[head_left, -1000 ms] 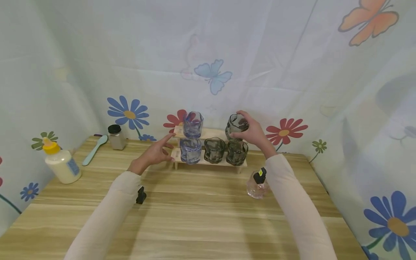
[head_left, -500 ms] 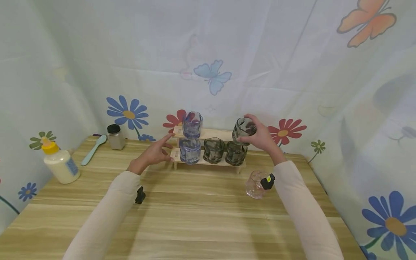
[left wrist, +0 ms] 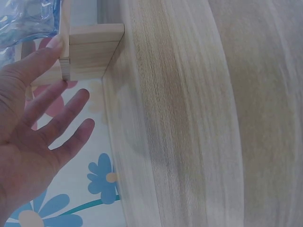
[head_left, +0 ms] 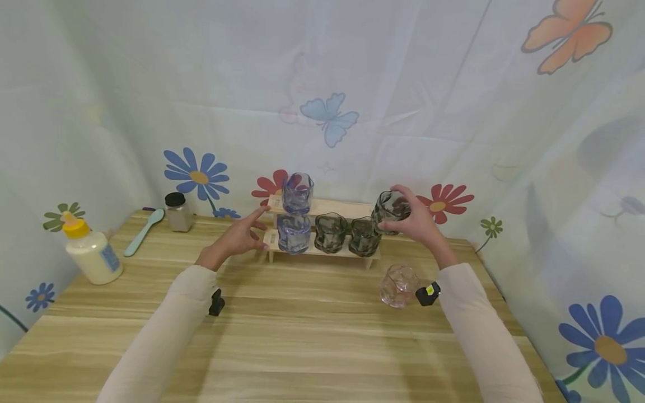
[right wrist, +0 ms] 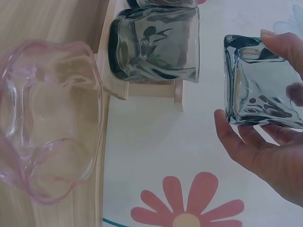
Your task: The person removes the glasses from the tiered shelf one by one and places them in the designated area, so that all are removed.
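Observation:
My right hand (head_left: 415, 221) grips a smoky grey glass (head_left: 389, 211) by its sides, thumb and fingers around it. In the right wrist view this glass (right wrist: 260, 82) is held up, apart from the two-tier wooden rack (head_left: 342, 208). My left hand (head_left: 237, 238) is at the rack's left end; its thumb (left wrist: 40, 59) touches the shelf edge, and the other fingers are extended. One blue glass (head_left: 297, 193) stands on the upper tier. The lower tier bears another blue glass (head_left: 294, 234) and two grey glasses, a middle grey glass (head_left: 330, 233) and a right grey glass (head_left: 364, 237).
A pink glass (head_left: 398, 286) stands on the wooden table (head_left: 302, 347), in front of the rack's right end. Farther left are a black-lidded jar (head_left: 178, 215), a pale green spoon (head_left: 143, 232) and a yellow-capped bottle (head_left: 93, 254). A flowered curtain (head_left: 242, 129) hangs behind.
My right hand has carried the grey glass off the upper tier's right end, moving right and slightly down in the head view. The left hand has stayed at the rack.

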`<state>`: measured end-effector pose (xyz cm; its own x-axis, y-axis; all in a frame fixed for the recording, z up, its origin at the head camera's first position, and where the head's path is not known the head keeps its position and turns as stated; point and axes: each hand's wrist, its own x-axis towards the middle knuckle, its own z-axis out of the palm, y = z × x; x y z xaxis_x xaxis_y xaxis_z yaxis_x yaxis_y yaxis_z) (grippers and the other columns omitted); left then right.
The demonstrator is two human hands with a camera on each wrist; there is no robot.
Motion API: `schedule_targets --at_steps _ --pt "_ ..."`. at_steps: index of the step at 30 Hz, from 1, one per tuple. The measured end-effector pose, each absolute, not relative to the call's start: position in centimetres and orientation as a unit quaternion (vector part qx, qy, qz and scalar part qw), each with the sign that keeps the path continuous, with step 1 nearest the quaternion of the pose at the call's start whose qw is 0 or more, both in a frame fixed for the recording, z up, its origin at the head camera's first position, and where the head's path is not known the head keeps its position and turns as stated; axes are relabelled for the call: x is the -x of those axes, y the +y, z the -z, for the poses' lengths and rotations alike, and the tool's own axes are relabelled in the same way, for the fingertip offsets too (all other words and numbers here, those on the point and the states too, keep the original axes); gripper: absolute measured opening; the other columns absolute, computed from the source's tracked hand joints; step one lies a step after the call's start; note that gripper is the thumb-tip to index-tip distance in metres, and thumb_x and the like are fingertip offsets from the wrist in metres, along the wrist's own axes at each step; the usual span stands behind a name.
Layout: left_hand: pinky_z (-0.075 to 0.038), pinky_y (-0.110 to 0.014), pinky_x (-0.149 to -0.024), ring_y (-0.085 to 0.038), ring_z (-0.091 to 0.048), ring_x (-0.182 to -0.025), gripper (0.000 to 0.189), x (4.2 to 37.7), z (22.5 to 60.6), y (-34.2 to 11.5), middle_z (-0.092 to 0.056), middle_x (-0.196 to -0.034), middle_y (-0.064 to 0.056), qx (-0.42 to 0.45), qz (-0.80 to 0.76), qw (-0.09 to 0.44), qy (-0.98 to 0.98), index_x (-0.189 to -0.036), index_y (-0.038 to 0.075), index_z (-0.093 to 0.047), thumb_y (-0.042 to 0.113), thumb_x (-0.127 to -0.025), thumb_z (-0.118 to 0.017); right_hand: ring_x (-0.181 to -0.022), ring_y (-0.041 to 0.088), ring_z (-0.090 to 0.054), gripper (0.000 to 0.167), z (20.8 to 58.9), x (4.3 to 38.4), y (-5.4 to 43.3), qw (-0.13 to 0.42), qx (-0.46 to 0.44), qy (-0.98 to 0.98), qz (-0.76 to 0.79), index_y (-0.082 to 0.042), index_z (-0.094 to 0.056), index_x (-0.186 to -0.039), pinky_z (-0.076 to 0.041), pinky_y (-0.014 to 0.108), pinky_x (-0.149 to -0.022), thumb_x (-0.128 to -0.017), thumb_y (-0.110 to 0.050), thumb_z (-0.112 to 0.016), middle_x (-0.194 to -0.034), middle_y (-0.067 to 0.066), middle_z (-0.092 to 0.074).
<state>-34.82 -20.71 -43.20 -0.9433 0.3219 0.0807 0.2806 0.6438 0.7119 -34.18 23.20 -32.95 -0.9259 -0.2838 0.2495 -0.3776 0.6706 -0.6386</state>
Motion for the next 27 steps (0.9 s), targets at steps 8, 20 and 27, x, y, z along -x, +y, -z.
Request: schedule_targets --at_steps 8,20,27 --pt "-0.056 -0.052 -0.087 -0.043 -0.068 -0.105 0.101 34.9 43.1 -20.6 -0.058 -0.137 -0.028 -0.165 -0.39 0.024 0.905 -0.161 0.022 -0.019 0.012 -0.082 -0.082 -0.113 0.037 -0.056 0.089 33.0 33.2 24.8 0.073 -0.186 -0.907 -0.369 -0.022 -0.038 -0.15 -0.048 0.058 -0.09 -0.076 -0.024 -0.088 -0.131 0.022 -0.055" --pt "-0.056 -0.052 -0.087 -0.043 -0.067 -0.105 0.1 34.8 43.1 -20.7 -0.056 -0.137 -0.03 -0.172 -0.399 0.028 0.9 -0.161 0.02 -0.018 0.011 -0.083 -0.081 -0.112 0.037 -0.055 0.087 33.5 31.5 27.2 0.082 -0.191 -0.909 -0.36 -0.014 -0.039 -0.149 -0.044 0.057 -0.096 -0.076 -0.016 -0.088 -0.123 0.024 -0.057" --pt "-0.057 -0.051 -0.086 -0.042 -0.068 -0.103 0.1 35.0 43.4 -20.8 -0.057 -0.137 -0.029 -0.17 -0.398 0.028 0.901 -0.161 0.021 -0.019 0.011 -0.083 -0.082 -0.125 0.041 -0.049 0.088 34.2 30.2 28.4 0.068 -0.174 -0.912 -0.365 -0.012 -0.036 -0.151 -0.04 0.063 -0.101 -0.079 -0.021 -0.086 -0.138 0.025 -0.05"
